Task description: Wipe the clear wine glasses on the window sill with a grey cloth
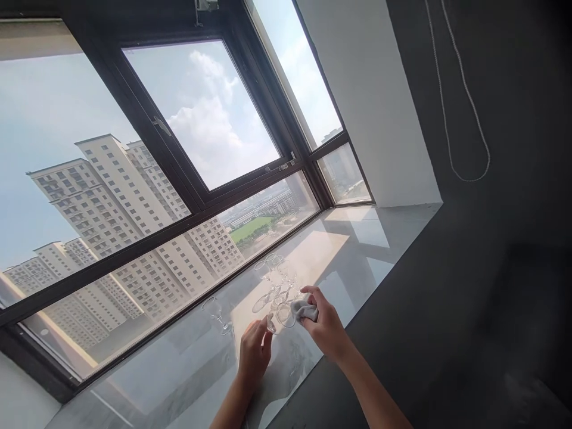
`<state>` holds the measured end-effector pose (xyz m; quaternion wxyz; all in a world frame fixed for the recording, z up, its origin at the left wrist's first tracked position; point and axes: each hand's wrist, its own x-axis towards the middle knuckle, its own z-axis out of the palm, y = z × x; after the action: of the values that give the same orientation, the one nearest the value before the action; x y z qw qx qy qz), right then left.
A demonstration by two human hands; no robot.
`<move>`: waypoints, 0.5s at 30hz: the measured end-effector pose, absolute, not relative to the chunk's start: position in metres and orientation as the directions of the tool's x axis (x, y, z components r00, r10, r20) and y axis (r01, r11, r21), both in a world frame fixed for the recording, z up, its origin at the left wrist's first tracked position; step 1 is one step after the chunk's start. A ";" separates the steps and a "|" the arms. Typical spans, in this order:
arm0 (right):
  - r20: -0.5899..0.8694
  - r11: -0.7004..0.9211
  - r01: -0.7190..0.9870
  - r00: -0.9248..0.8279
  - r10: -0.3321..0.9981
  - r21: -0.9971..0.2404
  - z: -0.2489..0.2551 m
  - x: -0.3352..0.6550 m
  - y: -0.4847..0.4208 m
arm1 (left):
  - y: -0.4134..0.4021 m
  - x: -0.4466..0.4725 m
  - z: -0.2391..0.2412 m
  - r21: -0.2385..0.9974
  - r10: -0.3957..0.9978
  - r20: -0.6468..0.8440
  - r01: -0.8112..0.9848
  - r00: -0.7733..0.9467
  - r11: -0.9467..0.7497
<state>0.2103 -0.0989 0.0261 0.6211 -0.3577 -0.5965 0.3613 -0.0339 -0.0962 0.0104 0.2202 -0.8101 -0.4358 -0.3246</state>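
Observation:
My left hand (254, 351) pinches the foot of a clear stemmed glass (286, 316), which is tilted with its round rim toward my right hand. My right hand (328, 322) is closed around a bunched white-grey cloth (304, 310), with the index finger stretched out above it. The cloth is at the edge of the glass rim; whether it reaches inside I cannot tell. Just beyond my hands, several more clear stemmed glasses (273, 277) stand close together on the glossy sill. Another stemmed glass (215, 314) stands apart, to the left near the window.
The pale, shiny window sill (179, 381) runs diagonally under my hands, with sunlight and reflections on it. A dark window frame (210, 205) borders its far side. To the right are a white wall column (379, 119) and a hanging bead chain (469, 179) against a dark area.

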 end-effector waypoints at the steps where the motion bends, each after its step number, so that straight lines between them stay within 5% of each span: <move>1: 0.487 0.487 -0.011 -0.004 0.873 -0.873 0.025 0.209 -0.100 | -0.096 -0.035 0.009 -0.054 0.577 0.715 0.855 0.394 -0.516; 6: 0.510 0.509 -0.045 -0.137 0.849 -0.859 0.028 0.201 -0.108 | -0.095 -0.039 0.009 0.000 0.632 0.692 0.876 0.349 -0.483; 10: 0.519 0.503 -0.141 -0.118 0.847 -0.853 0.034 0.201 -0.109 | -0.096 -0.037 0.016 -0.191 0.564 0.681 0.856 0.468 -0.480; 15: 0.517 0.516 -0.047 -0.040 0.855 -0.855 0.033 0.209 -0.103 | -0.100 -0.027 0.021 -0.332 0.522 0.597 0.780 0.609 -0.530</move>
<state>0.2087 -0.1033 0.0329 0.6114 -0.3259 -0.6197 0.3687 -0.0273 -0.1005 0.0209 0.2952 -0.8470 -0.3843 -0.2183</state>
